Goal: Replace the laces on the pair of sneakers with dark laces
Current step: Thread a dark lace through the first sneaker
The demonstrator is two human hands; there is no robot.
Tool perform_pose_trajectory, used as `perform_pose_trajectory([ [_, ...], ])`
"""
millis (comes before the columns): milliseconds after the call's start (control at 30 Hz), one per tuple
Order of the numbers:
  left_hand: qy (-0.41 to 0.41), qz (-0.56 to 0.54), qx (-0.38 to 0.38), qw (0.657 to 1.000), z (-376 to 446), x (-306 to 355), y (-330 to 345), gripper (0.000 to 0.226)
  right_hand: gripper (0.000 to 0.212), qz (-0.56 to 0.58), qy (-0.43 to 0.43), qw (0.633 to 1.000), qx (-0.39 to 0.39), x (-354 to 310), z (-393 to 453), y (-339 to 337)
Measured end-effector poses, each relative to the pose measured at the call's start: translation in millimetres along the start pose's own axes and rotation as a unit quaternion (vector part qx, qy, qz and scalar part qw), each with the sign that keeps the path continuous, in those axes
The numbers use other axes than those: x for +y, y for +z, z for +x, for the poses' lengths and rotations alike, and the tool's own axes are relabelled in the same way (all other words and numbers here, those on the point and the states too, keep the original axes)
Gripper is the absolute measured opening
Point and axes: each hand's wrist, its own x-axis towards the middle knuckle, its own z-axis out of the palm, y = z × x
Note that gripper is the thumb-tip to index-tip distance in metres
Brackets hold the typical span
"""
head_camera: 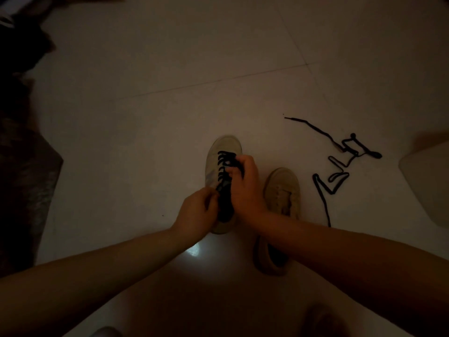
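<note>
At frame centre, the left hand point(196, 212) and right hand point(245, 186) pinch the dark lace point(224, 166) on the left sneaker point(213, 154); a spare lace point(325, 190) lies at right.

A dimly lit room in what appears to be a home: a floor point(170, 69) of large pale glossy tiles, grout lines crossing at 1 o'clock, a lamp's reflection point(193, 250) glinting at 6 o'clock. Dark rumpled fabric point(21, 166) lies along the edge at 9 o'clock; a pale object point(427, 186) sits at 3 o'clock.
</note>
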Motion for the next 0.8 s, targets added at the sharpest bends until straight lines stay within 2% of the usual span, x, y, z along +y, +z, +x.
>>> perform_pose_trajectory([
  [100,0.037,-0.004,0.008,0.999,-3,-2,-3,0.032,0.036,-0.109,-0.137,0.981,-0.083,14,-22,-8],
  [200,0.072,0.009,0.029,0.997,-4,-3,-7,0.041,0.040,-0.177,-0.149,0.954,-0.192,24,-29,-26],
  [300,0.169,0.100,0.038,0.980,-12,-4,-11,0.041,0.038,-0.258,-0.184,0.912,-0.260,30,-26,-37],
  [433,0.310,0.236,0.001,0.921,-13,-20,-9,0.051,0.030,-0.407,-0.263,0.841,-0.241,42,-28,-43],
  [467,0.329,0.264,-0.001,0.907,-12,-25,-8,0.052,0.027,-0.412,-0.224,0.844,-0.261,36,-27,-46],
  [567,0.382,0.333,0.003,0.862,-5,-37,-7,0.047,0.018,-0.431,-0.295,0.799,-0.299,33,-24,-42],
  [633,0.417,0.353,0.001,0.838,-2,-37,-10,0.040,0.019,-0.447,-0.301,0.782,-0.313,33,-21,-37],
  [700,0.441,0.360,-0.001,0.822,3,-35,-15,0.037,0.025,-0.462,-0.364,0.742,-0.321,37,-15,-36],
  [800,0.446,0.368,-0.003,0.816,5,-32,-19,0.041,0.029,-0.479,-0.377,0.717,-0.337,35,-16,-31],
])
